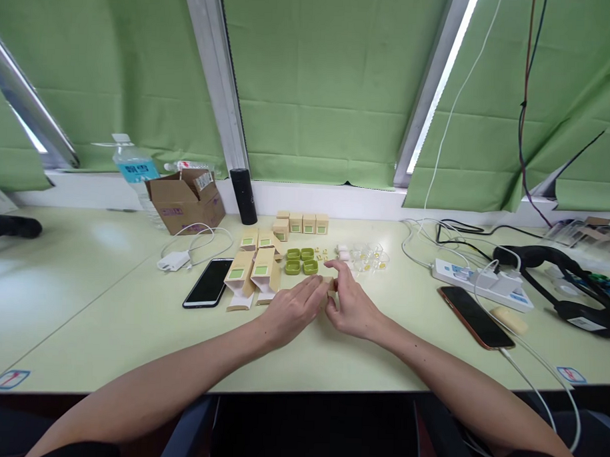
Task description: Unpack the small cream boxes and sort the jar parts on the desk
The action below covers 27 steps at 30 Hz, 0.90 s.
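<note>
My left hand [295, 309] and my right hand [353, 303] meet over the middle of the table, fingers closed around a small tan cardboard box [329, 281]. Most of that box is hidden behind the fingers. Just beyond it stand several small green trays [302, 260], with tiny yellowish pieces [322, 254] beside them. To the right of these are small white blocks [343, 252] and several clear plastic containers [371, 257]. Left of the trays lie several tan cartons with green labels [266, 270], the nearer ones with flaps open. Closed small boxes [308, 223] form a row farther back.
A black phone [209, 283] and a white charger [174, 260] lie left. Behind them stand a cardboard box [186, 201], a water bottle [137, 169] and a black cylinder [243, 196]. On the right are a power strip [483, 285], another phone [476, 316], cables and a black headset [582, 311].
</note>
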### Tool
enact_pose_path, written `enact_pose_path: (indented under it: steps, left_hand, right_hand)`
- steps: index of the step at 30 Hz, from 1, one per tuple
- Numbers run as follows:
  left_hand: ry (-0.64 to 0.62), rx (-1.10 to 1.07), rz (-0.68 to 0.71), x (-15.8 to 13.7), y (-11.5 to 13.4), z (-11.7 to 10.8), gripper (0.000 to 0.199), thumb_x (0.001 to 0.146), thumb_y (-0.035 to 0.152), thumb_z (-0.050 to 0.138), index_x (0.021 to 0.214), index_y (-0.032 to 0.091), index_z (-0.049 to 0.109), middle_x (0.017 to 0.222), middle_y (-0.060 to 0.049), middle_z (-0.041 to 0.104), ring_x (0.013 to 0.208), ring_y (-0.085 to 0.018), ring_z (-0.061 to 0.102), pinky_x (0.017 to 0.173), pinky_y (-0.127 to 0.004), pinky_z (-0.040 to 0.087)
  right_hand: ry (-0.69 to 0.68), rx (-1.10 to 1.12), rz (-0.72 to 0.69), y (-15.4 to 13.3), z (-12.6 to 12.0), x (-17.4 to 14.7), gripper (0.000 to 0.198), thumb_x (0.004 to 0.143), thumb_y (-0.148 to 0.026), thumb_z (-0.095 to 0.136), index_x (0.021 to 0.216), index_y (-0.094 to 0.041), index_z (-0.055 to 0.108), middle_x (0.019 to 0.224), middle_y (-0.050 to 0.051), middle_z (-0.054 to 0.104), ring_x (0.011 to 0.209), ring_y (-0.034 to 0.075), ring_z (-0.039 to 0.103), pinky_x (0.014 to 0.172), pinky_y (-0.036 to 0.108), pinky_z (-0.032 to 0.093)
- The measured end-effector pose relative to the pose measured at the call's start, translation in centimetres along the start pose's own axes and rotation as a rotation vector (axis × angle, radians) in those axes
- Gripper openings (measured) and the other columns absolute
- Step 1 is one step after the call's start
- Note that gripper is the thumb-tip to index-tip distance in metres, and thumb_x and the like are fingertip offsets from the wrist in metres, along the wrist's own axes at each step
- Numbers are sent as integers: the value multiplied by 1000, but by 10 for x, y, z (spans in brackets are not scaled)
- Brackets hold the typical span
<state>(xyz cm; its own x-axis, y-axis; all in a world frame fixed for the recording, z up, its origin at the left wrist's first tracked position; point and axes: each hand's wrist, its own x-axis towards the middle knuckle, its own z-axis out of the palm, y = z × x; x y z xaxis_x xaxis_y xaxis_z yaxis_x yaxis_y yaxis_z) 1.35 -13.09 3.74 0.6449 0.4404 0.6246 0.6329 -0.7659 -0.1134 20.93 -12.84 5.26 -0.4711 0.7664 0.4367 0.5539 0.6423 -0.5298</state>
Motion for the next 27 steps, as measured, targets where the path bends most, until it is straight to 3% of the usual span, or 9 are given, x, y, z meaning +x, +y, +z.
enact_pose_path:
  steps: [4, 7, 10, 12, 15, 19, 23, 27]
  left_hand:
    - [-33, -57, -58, -1, 1, 1, 40, 94, 9, 50, 132, 20, 40, 118, -14, 70, 102, -26, 73, 58, -28, 58]
    - [-33, -159, -153, 0, -2, 2, 42, 92, 11, 56, 129, 22, 40, 112, -10, 70, 94, -24, 72, 60, -29, 55]
    - [-52, -310, -209, 2, -4, 1, 31, 92, 14, 58, 119, 23, 46, 101, -4, 68, 84, -19, 68, 63, -28, 53]
    - [-57, -381, -231, 4, -6, 0, 23, 93, 14, 58, 112, 23, 49, 98, -2, 67, 82, -18, 66, 65, -27, 52]
    - [-19, -428, -266, 4, -7, 2, 24, 93, 14, 58, 115, 23, 53, 106, -4, 68, 90, -19, 67, 72, -29, 54]
    - [51, -431, -287, -1, -9, 8, 51, 93, 17, 63, 141, 24, 47, 120, -9, 70, 101, -22, 71, 84, -35, 60]
    - [93, -377, -272, -4, -11, 13, 64, 94, 18, 64, 152, 23, 38, 127, -13, 70, 115, -27, 70, 94, -42, 61]
    - [113, -353, -252, -5, -12, 14, 66, 94, 17, 63, 155, 23, 37, 136, -15, 67, 124, -29, 68, 99, -45, 60]
  right_hand:
    - [58, 44, 80, 6, -2, 2, 66, 79, -9, 51, 138, -24, 27, 126, 14, 54, 77, 19, 59, 75, 43, 56]
    - [149, 140, 144, 15, -4, 5, 61, 81, -8, 48, 135, -26, 28, 131, 13, 53, 72, 17, 58, 68, 38, 54]
    - [251, 192, 134, 23, -6, 8, 57, 84, -10, 47, 136, -27, 30, 135, 14, 52, 88, 21, 63, 68, 36, 55]
    - [351, 128, 56, 26, -7, 10, 52, 85, -9, 48, 132, -27, 37, 135, 13, 51, 110, 26, 61, 78, 40, 57]
    - [488, -91, -118, 27, -10, 11, 37, 83, -5, 49, 113, -26, 55, 133, 12, 51, 130, 31, 49, 98, 52, 53]
    - [510, -268, -267, 26, -11, 11, 36, 79, 4, 49, 94, -25, 64, 130, 10, 54, 134, 34, 43, 105, 58, 48]
    - [460, -271, -294, 23, -12, 9, 36, 81, 2, 50, 97, -24, 68, 134, 10, 55, 139, 35, 39, 107, 59, 46]
    - [451, -223, -281, 18, -14, 9, 15, 89, -12, 60, 79, -22, 65, 128, 11, 61, 136, 37, 42, 108, 61, 46]
